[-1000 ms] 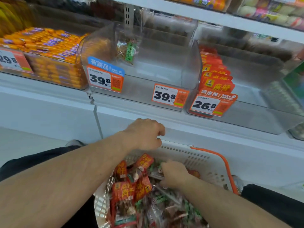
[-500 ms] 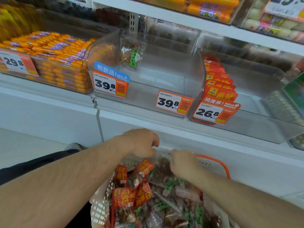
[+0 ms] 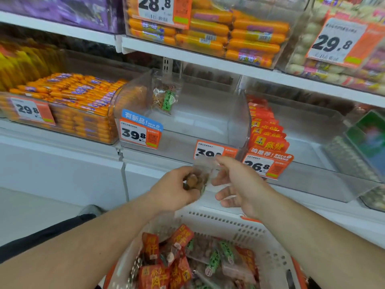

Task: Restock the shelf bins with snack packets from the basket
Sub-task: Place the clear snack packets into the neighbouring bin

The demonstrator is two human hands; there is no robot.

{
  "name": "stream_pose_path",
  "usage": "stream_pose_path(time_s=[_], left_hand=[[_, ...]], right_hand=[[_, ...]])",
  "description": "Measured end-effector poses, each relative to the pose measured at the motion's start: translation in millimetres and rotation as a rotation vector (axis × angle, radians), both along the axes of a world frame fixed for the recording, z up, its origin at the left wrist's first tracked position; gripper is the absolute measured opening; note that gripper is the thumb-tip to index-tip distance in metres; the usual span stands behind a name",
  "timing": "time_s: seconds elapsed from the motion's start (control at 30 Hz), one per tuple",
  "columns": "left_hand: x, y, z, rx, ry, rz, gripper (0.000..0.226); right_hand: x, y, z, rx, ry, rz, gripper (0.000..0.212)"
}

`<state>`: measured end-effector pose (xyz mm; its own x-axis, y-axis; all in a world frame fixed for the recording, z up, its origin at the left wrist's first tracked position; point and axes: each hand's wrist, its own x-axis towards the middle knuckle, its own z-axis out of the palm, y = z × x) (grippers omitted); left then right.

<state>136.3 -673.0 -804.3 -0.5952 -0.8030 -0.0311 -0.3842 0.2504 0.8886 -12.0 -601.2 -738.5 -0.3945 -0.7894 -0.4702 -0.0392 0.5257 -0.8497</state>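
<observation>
A clear snack packet [image 3: 198, 180] with brown pieces inside is held in front of the shelf, above the basket. My left hand [image 3: 175, 188] grips its lower part. My right hand [image 3: 235, 182] pinches its clear top edge between thumb and forefinger, the other fingers spread. Below them the white basket [image 3: 268, 247] with orange trim holds several red and several clear green-labelled packets [image 3: 214, 259]. Straight ahead stands a clear shelf bin [image 3: 239, 113], nearly bare, with one green-labelled packet [image 3: 165, 97] leaning at its back left.
Left of that bin is a bin of orange sausage sticks [image 3: 73, 101]. To its right a bin holds a row of red packets [image 3: 266, 130]. Price tags [image 3: 139, 132] hang on the bin fronts. The upper shelf [image 3: 187, 53] carries more stocked bins.
Both hands rose out of the basket with a clear packet; the right hand now pinches its top. The camera tilted up, showing the upper shelf.
</observation>
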Motion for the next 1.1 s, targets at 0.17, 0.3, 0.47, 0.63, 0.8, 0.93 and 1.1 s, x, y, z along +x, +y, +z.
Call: stream_pose_path(time_s=[0.17,0.3,0.47,0.63,0.8,0.93,1.1], left_hand=[[18,-7,24,0.486,0.381,-0.114,0.026],[21,-11,35,0.424,0.427,-0.093,0.028],[28,-28,68,0.171,0.29,0.03,0.014],[47,-81,111,-0.383,0.301,0.525,0.015],[62,-127,87,-0.538,-0.058,0.601,0.059],[61,-144,73,-0.52,-0.12,0.578,0.064],[57,-145,65,-0.587,-0.056,0.646,0.071]], right_hand=[[-4,8,-4,-0.114,0.293,0.126,0.039],[-1,5,-4,-0.165,0.104,0.299,0.019],[0,-10,10,-0.137,-0.17,0.178,0.025],[-1,-47,57,-0.159,-0.506,0.107,0.014],[1,-107,69,-0.19,-0.394,0.073,0.008],[-2,-179,55,-0.201,0.011,0.067,0.021],[4,-260,21,-0.212,0.294,0.09,0.05]])
